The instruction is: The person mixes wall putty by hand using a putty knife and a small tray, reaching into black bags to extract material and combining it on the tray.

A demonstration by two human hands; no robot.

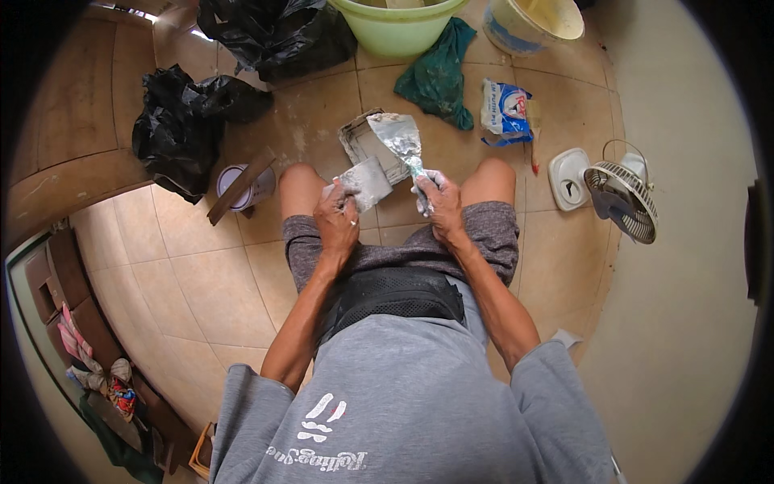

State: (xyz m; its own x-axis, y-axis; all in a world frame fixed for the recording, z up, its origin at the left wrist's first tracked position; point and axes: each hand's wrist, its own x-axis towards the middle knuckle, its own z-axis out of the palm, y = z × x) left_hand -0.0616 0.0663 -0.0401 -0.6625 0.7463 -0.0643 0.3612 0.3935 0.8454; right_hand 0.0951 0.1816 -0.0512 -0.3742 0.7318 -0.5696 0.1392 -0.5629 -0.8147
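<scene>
My left hand [338,218] grips a flat, rectangular grey plate [365,183] smeared with white material; its exact kind is unclear. In my right hand [439,202] is the handle of a putty knife [396,136], its broad blade pointing away from me and coated with white residue. Beneath the two tools, on the tiled floor between my knees, lies a square, shallow tray [357,138] crusted with dried material. The plate and the blade overlap parts of the tray in view, so I cannot tell whether either touches it.
Black plastic bags [181,121] and a paint can [257,189] under a wooden strip [242,186] are at the left. Ahead stand a green basin [399,30] and a white bucket [514,30], near a green bag [438,75]. Rightward are a blue-white packet [505,112], a brush [534,145] and a small fan [623,199].
</scene>
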